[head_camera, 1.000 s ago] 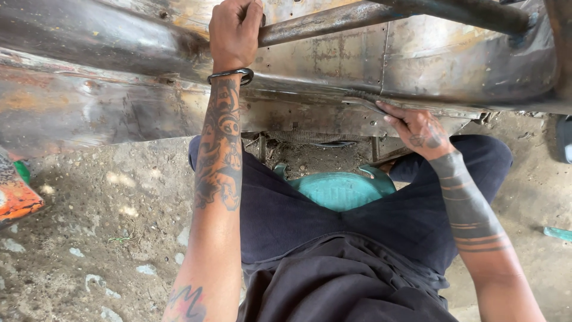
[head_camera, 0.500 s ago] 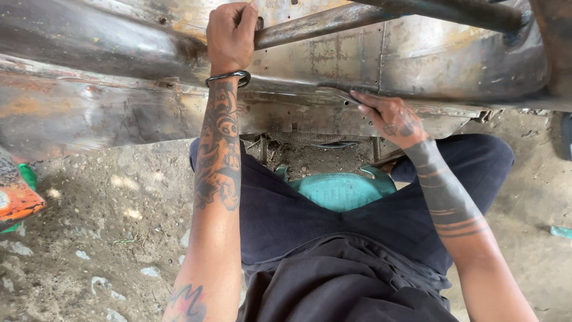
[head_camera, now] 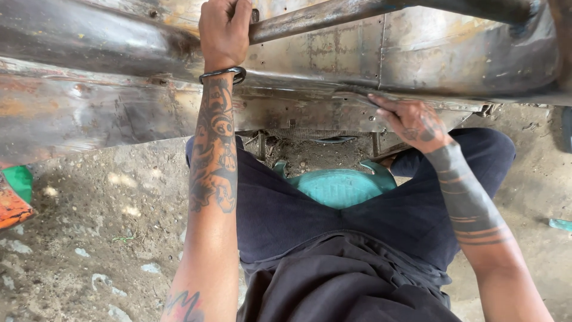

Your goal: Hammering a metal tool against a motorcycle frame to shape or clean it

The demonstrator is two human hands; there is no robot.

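Observation:
My left hand (head_camera: 224, 31) is closed around a rusty metal pipe (head_camera: 333, 16) that runs across the top of a worn, scorched sheet-metal body (head_camera: 107, 83). A dark bangle sits on that wrist. My right hand (head_camera: 411, 122) rests with fingers flat against the lower folded edge of the metal panel (head_camera: 333, 110), fingertips pointing left along the seam. It holds nothing that I can see. I sit on a low teal plastic stool (head_camera: 342, 186), legs in dark trousers either side.
Dirt and rough concrete ground (head_camera: 101, 238) lies to the left and right. An orange and green object (head_camera: 15, 200) sits at the left edge. A small teal piece (head_camera: 560, 224) lies on the ground at far right. Thin metal legs stand beneath the panel.
My right hand has slid leftwards along the lower edge of the panel. My left hand keeps its grip on the pipe.

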